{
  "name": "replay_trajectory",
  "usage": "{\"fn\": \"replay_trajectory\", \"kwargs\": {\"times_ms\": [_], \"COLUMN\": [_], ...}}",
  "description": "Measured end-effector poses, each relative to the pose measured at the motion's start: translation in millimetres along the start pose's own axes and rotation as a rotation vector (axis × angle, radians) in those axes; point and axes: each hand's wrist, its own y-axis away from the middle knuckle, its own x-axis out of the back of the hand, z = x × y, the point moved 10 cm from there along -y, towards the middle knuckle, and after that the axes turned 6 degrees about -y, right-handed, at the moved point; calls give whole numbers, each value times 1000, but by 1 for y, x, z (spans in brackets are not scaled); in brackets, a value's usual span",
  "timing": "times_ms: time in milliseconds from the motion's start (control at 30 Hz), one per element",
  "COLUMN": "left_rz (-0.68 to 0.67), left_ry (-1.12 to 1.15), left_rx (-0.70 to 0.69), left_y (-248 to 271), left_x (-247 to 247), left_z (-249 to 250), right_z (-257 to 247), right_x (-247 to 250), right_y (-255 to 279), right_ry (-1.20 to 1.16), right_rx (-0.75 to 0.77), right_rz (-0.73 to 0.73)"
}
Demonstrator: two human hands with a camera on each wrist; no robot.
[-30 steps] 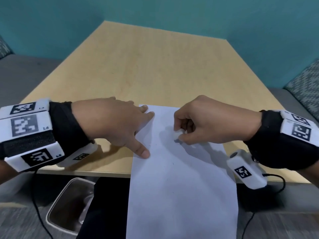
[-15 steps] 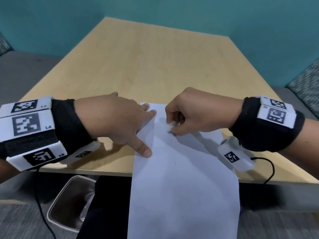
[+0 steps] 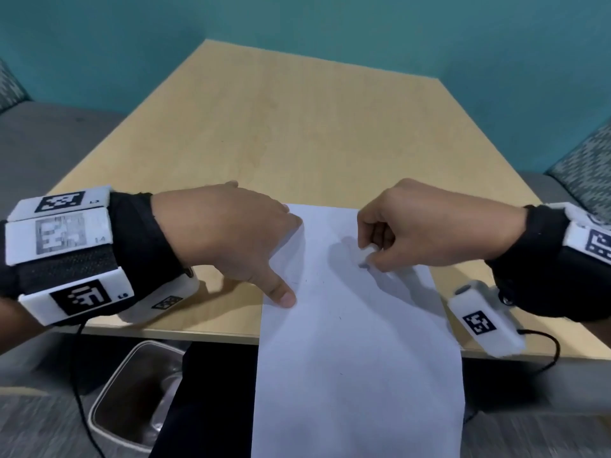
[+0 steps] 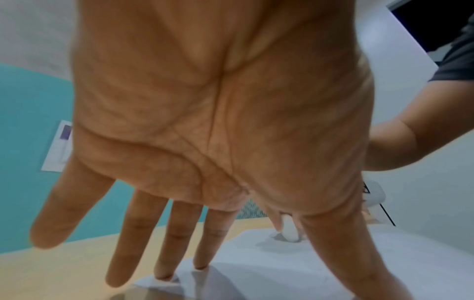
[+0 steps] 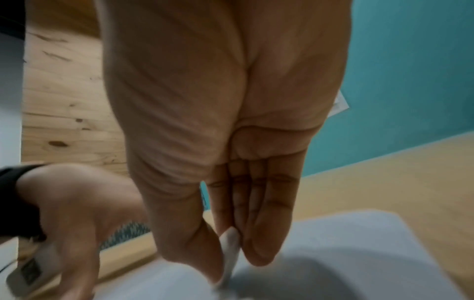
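A white sheet of paper [image 3: 357, 342] lies on the wooden table [image 3: 297, 127] and hangs over its near edge. My left hand [image 3: 264, 246] presses flat on the sheet's left edge, fingers spread and straight, thumb tip on the paper. My right hand [image 3: 380, 256] pinches a small white eraser [image 3: 365, 254] between thumb and fingers, its tip down on the upper middle of the sheet. In the right wrist view the eraser [image 5: 229, 249] stands on the paper [image 5: 359, 253]. In the left wrist view the eraser [image 4: 290, 229] shows beyond my spread fingers [image 4: 133, 243]. Faint pencil marks dot the sheet.
A metal bin [image 3: 132, 401] stands on the floor under the table's near left edge. Patterned cushions [image 3: 582, 160] lie at the right and far left. Teal walls close in behind the table. A black cable [image 3: 545, 352] hangs from the right wrist.
My right hand slid the eraser left and a little away on the sheet, then back to the right. The left hand kept pressing the paper in the same place.
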Motion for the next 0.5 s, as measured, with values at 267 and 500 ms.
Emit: {"fn": "replay_trajectory", "kwargs": {"times_ms": [267, 500], "left_rz": [-17, -103], "left_ry": [-60, -38], "left_rx": [11, 60], "left_y": [-4, -2], "left_x": [1, 3], "left_z": [-4, -3], "right_z": [11, 4], "right_x": [-1, 18], "right_y": [-5, -37], "right_ry": [-21, -36], "right_rx": [-38, -3], "right_rz": [7, 198]}}
